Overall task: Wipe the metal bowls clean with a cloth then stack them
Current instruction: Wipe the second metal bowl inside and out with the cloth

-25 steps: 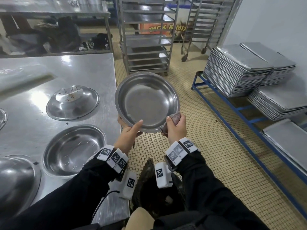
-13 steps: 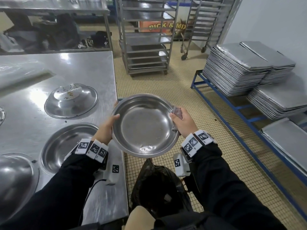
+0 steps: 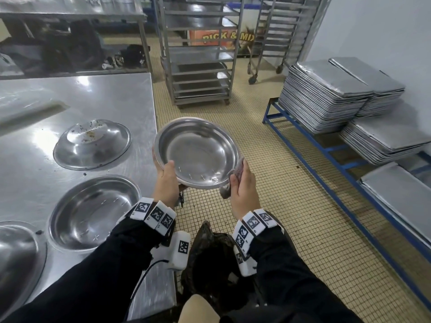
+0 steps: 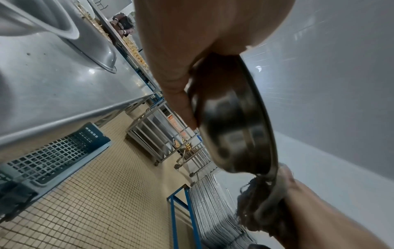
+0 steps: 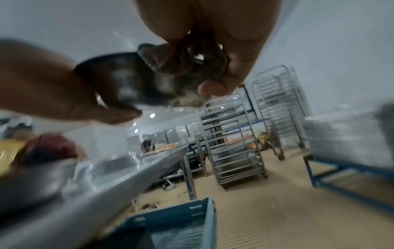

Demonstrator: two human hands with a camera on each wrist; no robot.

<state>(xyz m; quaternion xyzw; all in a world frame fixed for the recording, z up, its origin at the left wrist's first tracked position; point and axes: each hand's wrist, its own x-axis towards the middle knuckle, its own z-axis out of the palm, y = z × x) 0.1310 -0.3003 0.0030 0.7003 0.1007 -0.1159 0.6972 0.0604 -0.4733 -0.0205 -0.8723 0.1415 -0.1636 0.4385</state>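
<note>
Currently: metal bowl [image 3: 197, 152], held off the worktop's [image 3: 77, 94] right edge, tilted for wiping. Left hand [image 3: 166, 178] grips near-left rim, steadying; right hand [image 3: 242, 183] pinches cloth [image 3: 234, 176] against near-right rim.

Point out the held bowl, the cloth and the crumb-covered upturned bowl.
held bowl [image 3: 198, 152]: head view, inner bottom.
cloth [image 3: 236, 172]: head view, bunched part at the rim.
crumb-covered upturned bowl [image 3: 92, 144]: head view, sloping side.

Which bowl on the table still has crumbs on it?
The upside-down bowl farthest back on the table: brown crumbs sit on its raised base. The upright bowl in front of it shows none.
</note>
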